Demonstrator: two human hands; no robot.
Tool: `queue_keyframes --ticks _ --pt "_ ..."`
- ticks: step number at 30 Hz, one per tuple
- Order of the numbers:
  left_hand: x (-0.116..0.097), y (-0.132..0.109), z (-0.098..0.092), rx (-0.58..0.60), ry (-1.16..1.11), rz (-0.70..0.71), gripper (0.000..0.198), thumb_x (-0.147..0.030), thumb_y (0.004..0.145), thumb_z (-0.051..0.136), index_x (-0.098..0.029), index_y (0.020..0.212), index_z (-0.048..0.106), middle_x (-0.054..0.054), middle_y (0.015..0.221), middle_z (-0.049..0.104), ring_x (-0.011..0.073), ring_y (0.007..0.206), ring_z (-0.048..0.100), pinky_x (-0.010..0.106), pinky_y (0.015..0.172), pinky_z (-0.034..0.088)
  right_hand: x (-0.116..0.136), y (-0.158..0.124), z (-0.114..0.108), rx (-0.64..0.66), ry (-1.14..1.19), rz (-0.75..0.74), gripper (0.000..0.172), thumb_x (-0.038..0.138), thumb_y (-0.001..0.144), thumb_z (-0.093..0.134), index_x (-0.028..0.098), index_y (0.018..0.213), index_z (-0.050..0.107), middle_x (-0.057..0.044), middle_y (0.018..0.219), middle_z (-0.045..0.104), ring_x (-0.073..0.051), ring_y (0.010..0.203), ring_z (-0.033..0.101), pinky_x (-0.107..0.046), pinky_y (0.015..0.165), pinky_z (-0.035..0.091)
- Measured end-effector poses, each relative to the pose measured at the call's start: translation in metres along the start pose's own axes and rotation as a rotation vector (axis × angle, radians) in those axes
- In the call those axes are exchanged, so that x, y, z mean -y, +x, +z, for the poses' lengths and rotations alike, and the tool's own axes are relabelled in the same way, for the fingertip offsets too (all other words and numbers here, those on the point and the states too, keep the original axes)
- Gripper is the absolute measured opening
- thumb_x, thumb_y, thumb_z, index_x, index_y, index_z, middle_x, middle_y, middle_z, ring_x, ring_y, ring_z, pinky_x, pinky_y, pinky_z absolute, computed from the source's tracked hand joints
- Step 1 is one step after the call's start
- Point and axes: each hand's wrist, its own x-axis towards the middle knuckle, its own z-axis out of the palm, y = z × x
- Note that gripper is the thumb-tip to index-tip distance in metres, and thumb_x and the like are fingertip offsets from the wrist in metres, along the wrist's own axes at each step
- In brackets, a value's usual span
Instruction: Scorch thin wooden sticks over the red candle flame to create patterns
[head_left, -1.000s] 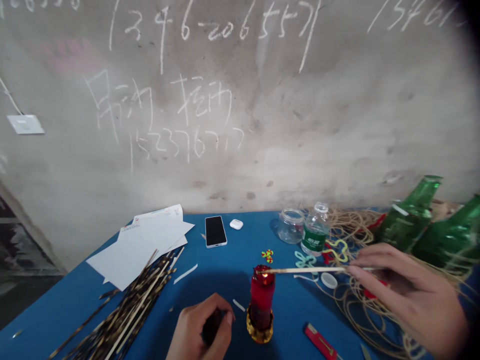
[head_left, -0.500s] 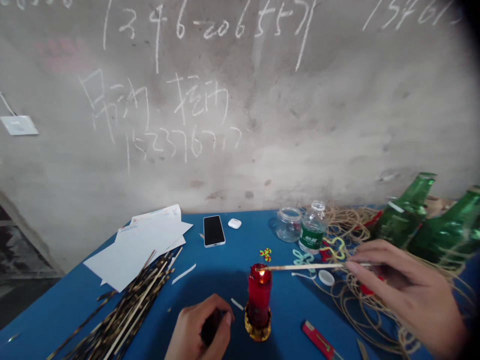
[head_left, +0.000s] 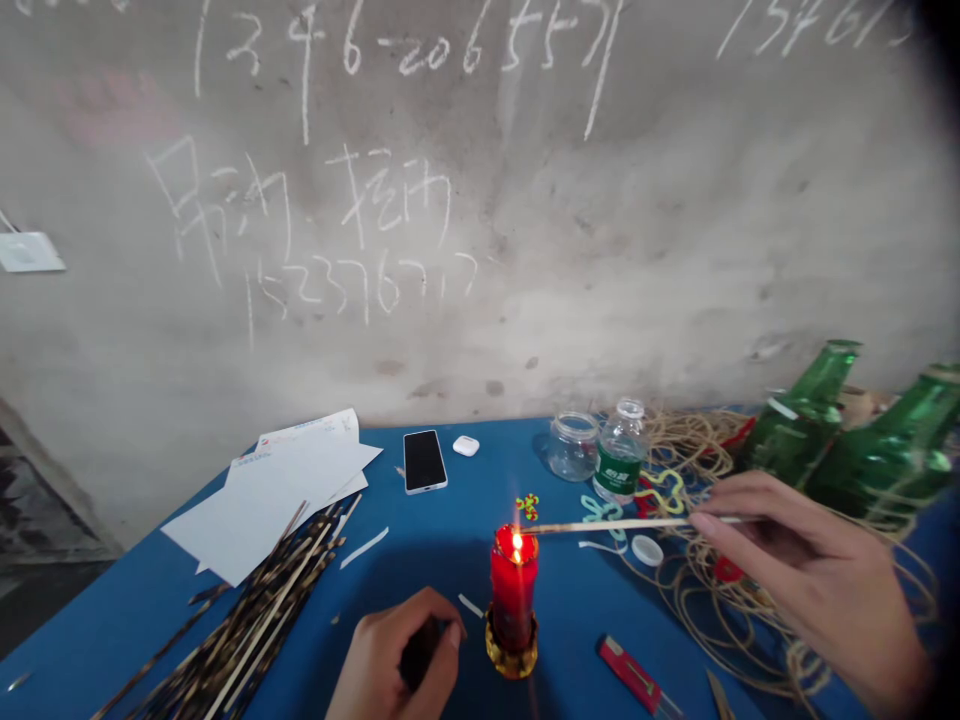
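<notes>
My right hand [head_left: 810, 570] pinches a long thin bamboo strip [head_left: 607, 526] between its fingertips, holding it level. The strip's far end reaches the flame of a lit red candle [head_left: 514, 590], which stands in a gold holder [head_left: 511, 645]. My left hand [head_left: 394, 655] rests on the blue table just left of the holder, curled around a dark object [head_left: 420, 652]. The fingers hide most of that object, so I cannot tell what it is.
Scorched bamboo strips [head_left: 262, 600] lie bundled at front left, by white papers [head_left: 285, 490]. A phone [head_left: 424, 461], glass jar [head_left: 573, 447] and water bottle [head_left: 621, 452] stand behind. Twine [head_left: 712, 610] and green glass bottles [head_left: 806, 420] fill the right; a red utility knife [head_left: 628, 676] lies in front.
The candle flame has grown taller and brighter around the strip's end. Both hands keep their hold, and the whole scene has drifted slightly left in view.
</notes>
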Motion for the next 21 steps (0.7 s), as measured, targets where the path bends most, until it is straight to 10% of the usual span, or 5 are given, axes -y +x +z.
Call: queue_keyframes --ticks 21 --pt "-0.0054 -0.0005 -0.0001 -0.046 -0.008 0.007 0.04 -0.05 0.109 0.053 -0.024 0.086 0.073 -0.001 0.065 0.058 0.0145 0.06 0.051 0.026 0.06 0.035 -0.0062 -0.0014 0.0006 0.059 0.0 -0.043 0.007 0.03 0.089 0.09 0.028 0.09 0.082 -0.006 0.092 0.077 -0.022 0.075 0.074 -0.027 0.06 0.059"
